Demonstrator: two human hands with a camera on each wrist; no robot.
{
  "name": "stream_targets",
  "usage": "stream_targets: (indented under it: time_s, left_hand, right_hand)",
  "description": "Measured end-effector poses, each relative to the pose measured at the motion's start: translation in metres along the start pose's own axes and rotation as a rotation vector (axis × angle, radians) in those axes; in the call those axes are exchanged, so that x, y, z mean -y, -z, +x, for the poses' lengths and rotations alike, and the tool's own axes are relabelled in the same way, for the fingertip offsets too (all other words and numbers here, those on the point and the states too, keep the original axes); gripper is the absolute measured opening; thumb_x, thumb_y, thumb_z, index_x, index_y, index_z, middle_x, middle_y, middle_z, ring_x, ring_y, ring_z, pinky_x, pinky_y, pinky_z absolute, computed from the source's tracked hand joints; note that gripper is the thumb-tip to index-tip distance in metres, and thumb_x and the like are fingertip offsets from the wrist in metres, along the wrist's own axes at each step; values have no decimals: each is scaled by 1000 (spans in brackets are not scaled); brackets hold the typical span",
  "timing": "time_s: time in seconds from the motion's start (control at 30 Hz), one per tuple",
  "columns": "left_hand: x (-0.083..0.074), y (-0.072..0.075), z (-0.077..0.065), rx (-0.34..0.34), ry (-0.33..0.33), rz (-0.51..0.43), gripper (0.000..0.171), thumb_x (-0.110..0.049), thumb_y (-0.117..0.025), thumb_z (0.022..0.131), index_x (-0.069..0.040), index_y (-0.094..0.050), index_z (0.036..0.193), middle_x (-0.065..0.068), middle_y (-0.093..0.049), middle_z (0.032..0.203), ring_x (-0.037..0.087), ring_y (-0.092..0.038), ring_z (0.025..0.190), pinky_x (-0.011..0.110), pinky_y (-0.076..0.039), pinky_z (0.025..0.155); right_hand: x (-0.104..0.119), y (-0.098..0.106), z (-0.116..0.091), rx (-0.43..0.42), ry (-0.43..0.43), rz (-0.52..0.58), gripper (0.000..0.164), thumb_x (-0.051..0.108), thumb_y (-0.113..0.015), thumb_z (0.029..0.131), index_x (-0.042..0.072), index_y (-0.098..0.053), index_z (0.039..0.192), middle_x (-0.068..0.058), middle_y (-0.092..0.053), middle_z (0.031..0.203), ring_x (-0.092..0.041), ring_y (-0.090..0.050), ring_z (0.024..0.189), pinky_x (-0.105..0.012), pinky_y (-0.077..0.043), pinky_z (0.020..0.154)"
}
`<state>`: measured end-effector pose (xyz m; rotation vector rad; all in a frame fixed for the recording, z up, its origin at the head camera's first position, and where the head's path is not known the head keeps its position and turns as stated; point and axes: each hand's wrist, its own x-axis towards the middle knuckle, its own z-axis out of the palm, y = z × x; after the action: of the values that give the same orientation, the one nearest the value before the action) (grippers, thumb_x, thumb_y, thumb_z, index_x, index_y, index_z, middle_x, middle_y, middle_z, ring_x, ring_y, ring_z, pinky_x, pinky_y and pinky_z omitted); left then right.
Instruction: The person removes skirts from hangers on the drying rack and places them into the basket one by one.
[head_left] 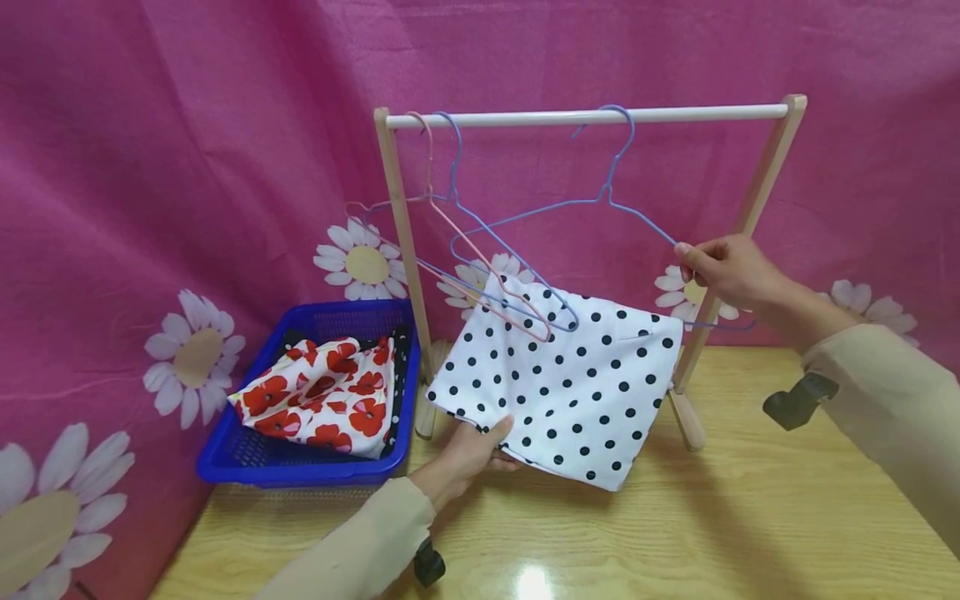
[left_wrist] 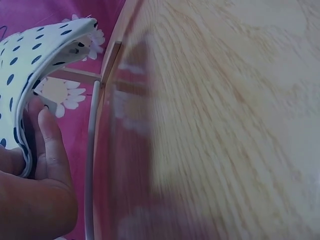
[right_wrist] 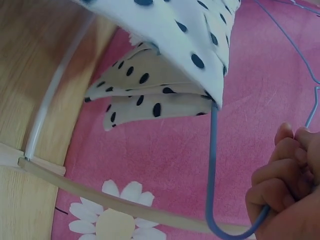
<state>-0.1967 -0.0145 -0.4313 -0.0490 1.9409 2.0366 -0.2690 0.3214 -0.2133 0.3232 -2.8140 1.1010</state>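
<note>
A white cloth with black polka dots (head_left: 558, 387) hangs folded over the lower bar of a blue hanger (head_left: 558, 204), whose hook is over the rod. My left hand (head_left: 474, 454) holds the cloth's lower edge, thumb in front and fingers behind; the left wrist view shows this hand (left_wrist: 40, 165) at the hem. With my right hand (head_left: 731, 267) I pinch the hanger's right shoulder. In the right wrist view, the fingers are curled by the blue wire (right_wrist: 212, 165), and the bar's end sticks out beyond the cloth (right_wrist: 175, 45).
The small rack has a white rod (head_left: 525, 119) and wooden legs (head_left: 750, 208). A pink hanger (head_left: 487, 258) and another blue hanger (head_left: 517, 258) hang at its left, in front of the cloth. A blue basket (head_left: 300, 477) holds a red-flowered cloth (head_left: 322, 396) and dark dotted fabric (head_left: 400, 375).
</note>
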Motion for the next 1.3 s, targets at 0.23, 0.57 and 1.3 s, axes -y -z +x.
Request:
stream_targets:
  time_s: [0.23,0.57,1.3]
  left_hand:
    - [0,1,-1,5,5,-9,34,-25,-55,105,1,-54,127,10,-76,96,11,-71,69,32,-63,76]
    - [3,-1,-6,-21,24,-65,33,-23,-53,106,0,-53,129,8,-77,93,11,-72,69,31,-63,74]
    - [12,-7,-13,-27,53,-146,31,-21,-53,106,-2,-51,130,6,-76,91,12,-72,70,27,-63,70]
  right_hand:
    - [1,2,-1,-14,-13,-18,47,35,-48,107,13,-69,71,8,-50,67,-9,-44,71,-25,-38,61]
    - [0,-1,-1,-2,-20,12,47,35,-47,108,20,-66,67,9,-49,67,-10,-37,65,-28,-30,50]
    - [-3,-8,-2,15,-24,64,48,38,-45,108,23,-64,67,10,-47,64,-8,-36,61,-26,-31,49]
